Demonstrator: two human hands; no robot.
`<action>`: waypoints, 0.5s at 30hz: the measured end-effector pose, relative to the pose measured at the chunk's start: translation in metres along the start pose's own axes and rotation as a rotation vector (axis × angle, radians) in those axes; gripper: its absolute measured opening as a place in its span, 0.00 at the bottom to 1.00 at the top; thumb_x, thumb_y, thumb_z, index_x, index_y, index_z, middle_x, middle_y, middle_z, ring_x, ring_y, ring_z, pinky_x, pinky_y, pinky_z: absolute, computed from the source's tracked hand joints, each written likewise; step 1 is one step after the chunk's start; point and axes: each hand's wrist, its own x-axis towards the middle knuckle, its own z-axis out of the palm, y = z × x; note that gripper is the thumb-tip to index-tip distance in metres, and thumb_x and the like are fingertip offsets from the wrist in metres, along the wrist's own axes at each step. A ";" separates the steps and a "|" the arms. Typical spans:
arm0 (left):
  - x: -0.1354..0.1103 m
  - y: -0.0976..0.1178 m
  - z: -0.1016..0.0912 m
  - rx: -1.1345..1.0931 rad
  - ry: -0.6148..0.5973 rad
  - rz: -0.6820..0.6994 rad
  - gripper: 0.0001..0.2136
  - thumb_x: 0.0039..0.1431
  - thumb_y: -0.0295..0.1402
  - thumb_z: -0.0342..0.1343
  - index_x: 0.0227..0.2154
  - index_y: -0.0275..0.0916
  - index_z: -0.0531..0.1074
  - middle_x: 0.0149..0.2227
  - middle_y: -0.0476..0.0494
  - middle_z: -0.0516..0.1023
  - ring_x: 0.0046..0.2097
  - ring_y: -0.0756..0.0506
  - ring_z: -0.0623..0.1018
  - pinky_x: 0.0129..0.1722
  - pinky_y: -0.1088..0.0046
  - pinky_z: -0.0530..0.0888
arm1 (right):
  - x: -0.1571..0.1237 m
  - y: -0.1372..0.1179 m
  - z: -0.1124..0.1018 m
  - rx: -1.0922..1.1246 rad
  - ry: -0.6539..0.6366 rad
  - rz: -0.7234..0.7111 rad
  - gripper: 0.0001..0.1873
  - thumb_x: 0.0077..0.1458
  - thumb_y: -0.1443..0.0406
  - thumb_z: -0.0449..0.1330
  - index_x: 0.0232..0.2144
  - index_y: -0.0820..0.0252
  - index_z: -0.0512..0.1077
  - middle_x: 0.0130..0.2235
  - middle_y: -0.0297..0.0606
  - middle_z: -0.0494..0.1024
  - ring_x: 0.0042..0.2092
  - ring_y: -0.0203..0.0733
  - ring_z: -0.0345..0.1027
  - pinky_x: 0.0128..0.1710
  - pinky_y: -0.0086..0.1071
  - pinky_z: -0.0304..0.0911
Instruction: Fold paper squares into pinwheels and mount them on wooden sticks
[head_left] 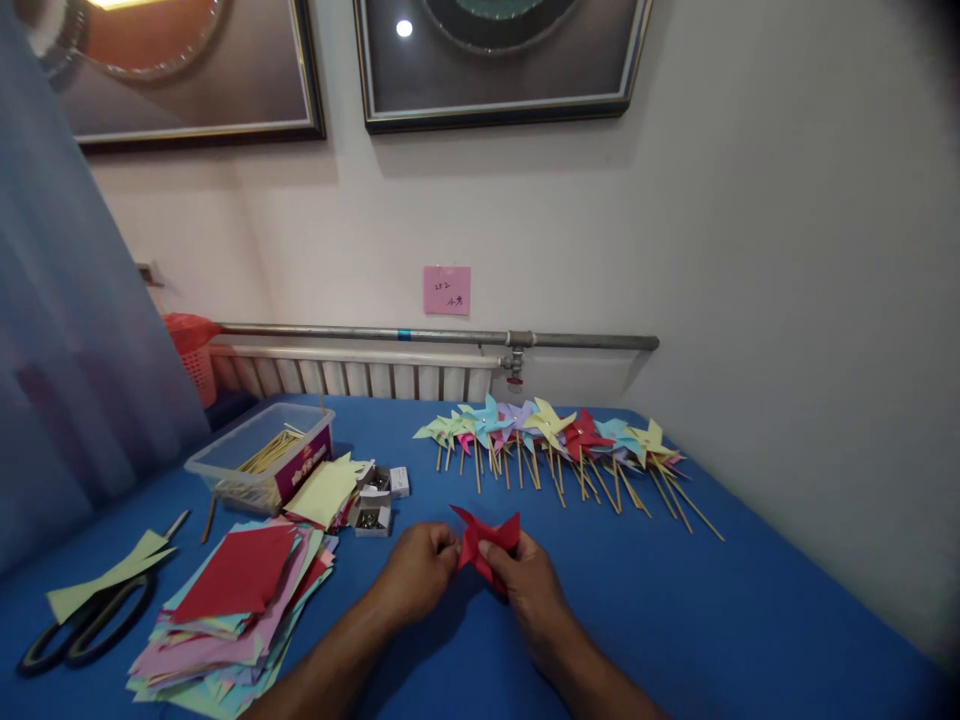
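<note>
A red paper pinwheel (487,540), its corners folded inward, is held up in front of me just above the blue table. My right hand (531,585) grips it from the right, the thumb pressing on its middle. At its left edge, the fingertips of my left hand (421,568) are pinched together against the paper. Whether a small part is hidden in that pinch, I cannot tell. No stick shows on this pinwheel. Left of my hands stand small open boxes of metal pins (371,520), beside a stack of coloured paper squares (236,575).
Finished pinwheels (550,423) on sticks lie in a row at the back right. A clear plastic box (259,470) of sticks stands back left. Black-handled scissors (105,620) lie far left under a pale paper piece (112,575). A radiator (360,375) runs along the wall.
</note>
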 end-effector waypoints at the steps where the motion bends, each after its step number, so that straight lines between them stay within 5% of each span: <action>1: 0.000 0.000 0.000 -0.007 -0.006 -0.003 0.09 0.60 0.27 0.50 0.24 0.40 0.67 0.22 0.55 0.65 0.26 0.50 0.62 0.27 0.72 0.57 | -0.002 -0.004 0.000 -0.011 -0.019 -0.002 0.21 0.40 0.53 0.77 0.34 0.59 0.83 0.33 0.41 0.87 0.35 0.49 0.78 0.37 0.36 0.70; 15: -0.001 0.002 -0.001 0.028 0.003 0.010 0.11 0.59 0.24 0.50 0.22 0.41 0.65 0.21 0.55 0.64 0.27 0.50 0.62 0.28 0.72 0.57 | -0.012 -0.020 0.006 -0.003 -0.017 -0.001 0.16 0.39 0.57 0.77 0.30 0.58 0.81 0.30 0.37 0.85 0.32 0.47 0.77 0.34 0.34 0.68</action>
